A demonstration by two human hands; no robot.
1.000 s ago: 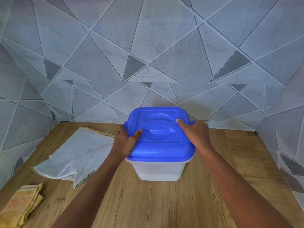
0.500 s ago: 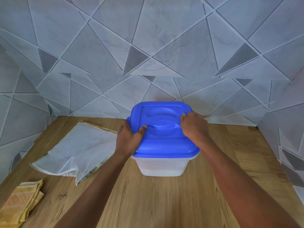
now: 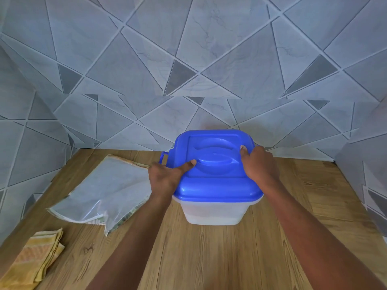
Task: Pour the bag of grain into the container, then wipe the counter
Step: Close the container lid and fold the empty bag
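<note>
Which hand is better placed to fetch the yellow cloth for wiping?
Likely the left hand: the yellow cloth lies at the counter's near-left corner, on its side. The right hand grips the lid's far side.

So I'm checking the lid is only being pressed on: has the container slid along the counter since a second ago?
No. The container sits as close to the bag and the back wall as before.

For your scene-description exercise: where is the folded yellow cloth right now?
In the head view, the folded yellow cloth lies on the wooden counter at the near left corner, just in front of the flat plastic bag.
</note>
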